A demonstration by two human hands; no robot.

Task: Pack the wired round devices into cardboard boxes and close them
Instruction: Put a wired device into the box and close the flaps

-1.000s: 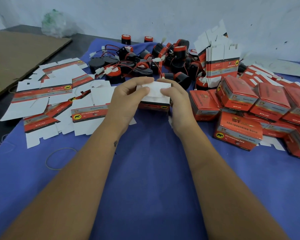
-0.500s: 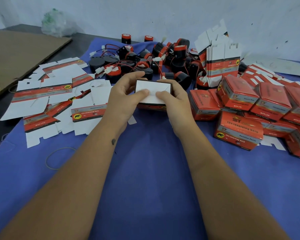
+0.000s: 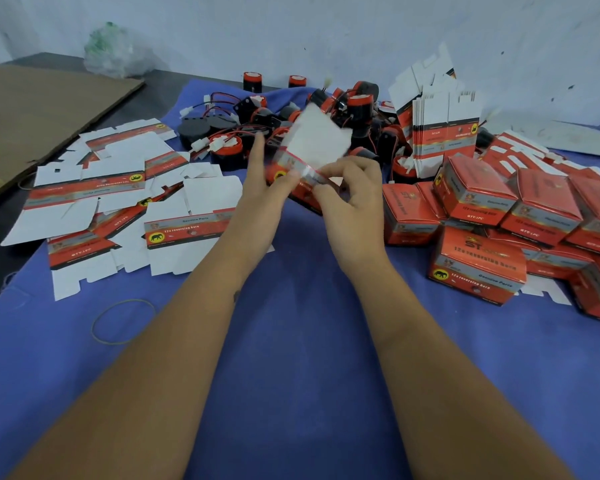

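Observation:
I hold a small red and white cardboard box above the blue cloth, tilted and blurred, its white flap standing up. My left hand grips its left side, thumb on the red front and index finger straight up behind it. My right hand pinches the box's lower right edge with curled fingers. What is inside the box is hidden. Behind the box lies a pile of black and red round devices with red and black wires and white plugs.
Flat unfolded cartons cover the left of the blue cloth. Several closed red boxes are stacked at the right, with a bundle of flat cartons upright behind them. A rubber band lies front left; brown cardboard sheet far left.
The box has been lifted and tilted, its white flap now swung up. My left fingers have straightened upward and my right hand has shifted to the box's lower edge.

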